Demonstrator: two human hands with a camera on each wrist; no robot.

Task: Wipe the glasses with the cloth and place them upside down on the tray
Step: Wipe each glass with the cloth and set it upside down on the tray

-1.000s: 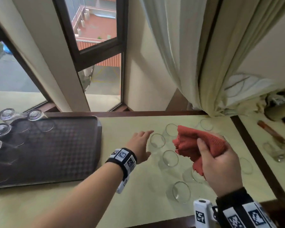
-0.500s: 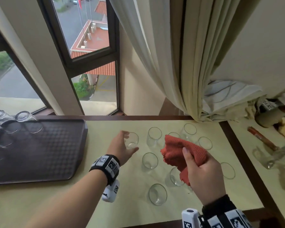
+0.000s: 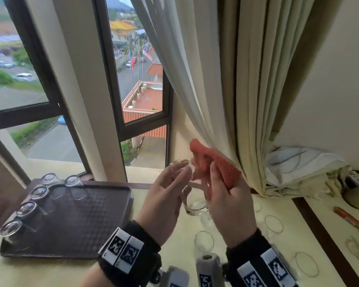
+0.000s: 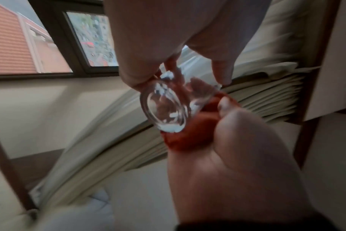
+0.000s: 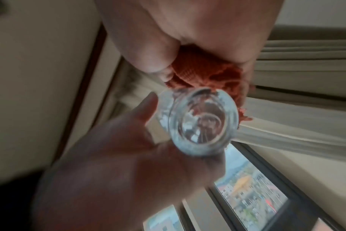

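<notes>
1. Tray point(image 3: 87, 235): upside-down glasses point(image 3: 37, 192) crowd its left and far edges; its middle and right are bare.
2. Right of tray: bare tabletop strip, then upright glasses point(image 3: 274, 224) scattered.

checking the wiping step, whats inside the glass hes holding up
Part of the orange cloth is stuffed into the glass, pushed by the right hand. The left hand covers one side.
</notes>
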